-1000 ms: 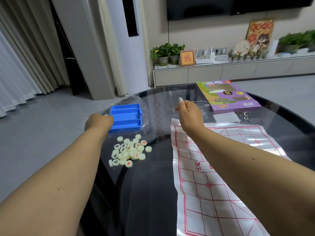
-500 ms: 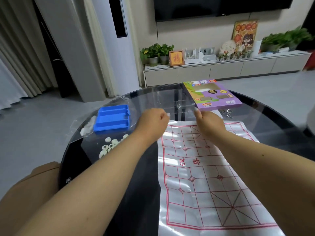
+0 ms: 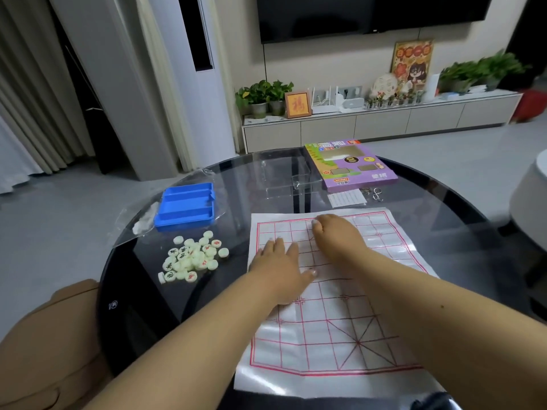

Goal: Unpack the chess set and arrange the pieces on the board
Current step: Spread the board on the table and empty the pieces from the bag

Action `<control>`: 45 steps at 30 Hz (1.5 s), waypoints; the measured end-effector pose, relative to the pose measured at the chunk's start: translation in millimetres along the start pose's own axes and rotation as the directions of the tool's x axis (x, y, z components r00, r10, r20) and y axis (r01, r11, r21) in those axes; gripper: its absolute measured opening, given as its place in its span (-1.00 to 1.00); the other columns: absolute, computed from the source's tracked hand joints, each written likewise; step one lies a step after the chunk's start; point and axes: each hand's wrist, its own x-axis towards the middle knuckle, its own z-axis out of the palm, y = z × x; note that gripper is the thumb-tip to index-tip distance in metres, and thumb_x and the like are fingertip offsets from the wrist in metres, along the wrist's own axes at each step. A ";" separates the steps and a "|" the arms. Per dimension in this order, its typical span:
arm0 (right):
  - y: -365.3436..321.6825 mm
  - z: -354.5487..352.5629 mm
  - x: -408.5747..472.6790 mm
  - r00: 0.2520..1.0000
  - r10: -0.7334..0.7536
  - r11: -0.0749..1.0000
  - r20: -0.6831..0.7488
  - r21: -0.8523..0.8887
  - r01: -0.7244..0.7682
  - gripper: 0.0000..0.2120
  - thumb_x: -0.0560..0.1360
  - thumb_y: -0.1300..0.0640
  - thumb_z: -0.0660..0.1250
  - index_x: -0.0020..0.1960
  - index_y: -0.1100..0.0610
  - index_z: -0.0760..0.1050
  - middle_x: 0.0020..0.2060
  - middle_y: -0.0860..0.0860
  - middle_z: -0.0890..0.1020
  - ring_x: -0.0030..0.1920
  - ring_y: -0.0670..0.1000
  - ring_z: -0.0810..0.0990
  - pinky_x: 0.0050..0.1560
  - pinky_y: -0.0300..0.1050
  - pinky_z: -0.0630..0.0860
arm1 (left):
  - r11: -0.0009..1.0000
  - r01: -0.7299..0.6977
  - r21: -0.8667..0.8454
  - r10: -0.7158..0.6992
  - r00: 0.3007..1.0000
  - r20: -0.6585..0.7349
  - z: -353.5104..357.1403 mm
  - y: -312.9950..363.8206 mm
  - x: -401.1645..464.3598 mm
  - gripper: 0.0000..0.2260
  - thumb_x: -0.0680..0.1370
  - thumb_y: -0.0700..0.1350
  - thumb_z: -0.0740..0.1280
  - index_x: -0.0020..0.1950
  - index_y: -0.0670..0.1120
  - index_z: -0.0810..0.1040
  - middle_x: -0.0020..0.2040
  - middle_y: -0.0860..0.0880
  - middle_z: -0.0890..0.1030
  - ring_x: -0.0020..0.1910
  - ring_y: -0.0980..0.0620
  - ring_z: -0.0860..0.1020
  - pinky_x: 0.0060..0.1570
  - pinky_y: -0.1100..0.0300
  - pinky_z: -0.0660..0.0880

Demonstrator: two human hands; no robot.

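A white plastic board sheet with a red grid (image 3: 334, 329) lies spread on the round glass table (image 3: 142, 291). My left hand (image 3: 281, 264) presses flat on the sheet's left half, fingers straight. Just right of it, my right hand (image 3: 337, 235) rests on the sheet's far half with its fingers curled under; nothing shows inside it. A heap of several pale round chess pieces (image 3: 192, 257) lies on the glass left of the sheet. Behind the heap stands an empty blue tray (image 3: 186, 207).
A purple game box (image 3: 350, 165) lies at the table's far side, with a clear plastic insert (image 3: 291, 180) to its left, a paper slip (image 3: 346, 199) and small metal rings (image 3: 376, 194) in front. A crumpled clear bag (image 3: 139, 223) sits under the blue tray. A tan cushion (image 3: 50, 344) lies lower left.
Both hands have drawn back from the sheet's far edge onto its surface. My left hand has opened flat. The sheet now lies more squarely in front of me.
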 end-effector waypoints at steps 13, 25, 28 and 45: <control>25.4 -24.4 42.5 0.960 0.051 0.963 0.274 -0.269 0.026 -0.48 0.62 -0.14 -0.17 0.41 0.06 0.31 0.41 0.03 0.37 0.41 0.04 0.32 0.44 0.15 -0.01 | 0.999 0.000 0.038 0.001 1.000 -0.011 2.3 -15.2 -2.7 -0.31 0.58 0.33 -0.05 0.58 0.01 -0.17 0.58 -0.12 -0.17 0.55 -0.14 -0.19 0.50 -0.07 -0.11; 0.2 0.4 20.0 0.988 -0.105 0.974 0.114 -0.188 0.125 -0.53 0.62 -0.08 -0.05 0.41 0.11 0.33 0.41 0.05 0.37 0.43 0.04 0.27 0.38 0.01 0.17 | 0.996 0.067 0.053 -0.065 0.997 -0.041 4.6 -29.1 -1.3 -0.31 0.57 0.33 -0.08 0.58 0.00 -0.16 0.58 -0.14 -0.15 0.55 -0.14 -0.16 0.50 -0.07 -0.11; -6.5 9.3 11.3 0.987 -0.094 0.978 0.131 -0.171 0.116 -0.54 0.62 -0.10 -0.07 0.35 0.12 0.37 0.34 0.05 0.43 0.36 0.07 0.35 0.32 0.01 0.26 | 0.996 0.076 0.044 -0.074 0.996 -0.046 4.6 -32.7 -3.4 -0.31 0.58 0.33 -0.07 0.58 0.00 -0.15 0.58 -0.13 -0.15 0.56 -0.14 -0.16 0.50 -0.06 -0.11; -18.0 15.4 3.0 0.983 -0.109 0.980 0.147 -0.148 0.131 -0.53 0.62 -0.10 -0.05 0.37 0.13 0.36 0.39 0.06 0.38 0.43 0.06 0.26 0.43 0.02 0.16 | 0.996 0.085 -0.011 -0.086 0.990 -0.108 7.9 -45.4 -13.3 -0.31 0.57 0.34 -0.05 0.58 0.01 -0.11 0.59 -0.09 -0.10 0.56 -0.09 -0.12 0.50 -0.03 -0.08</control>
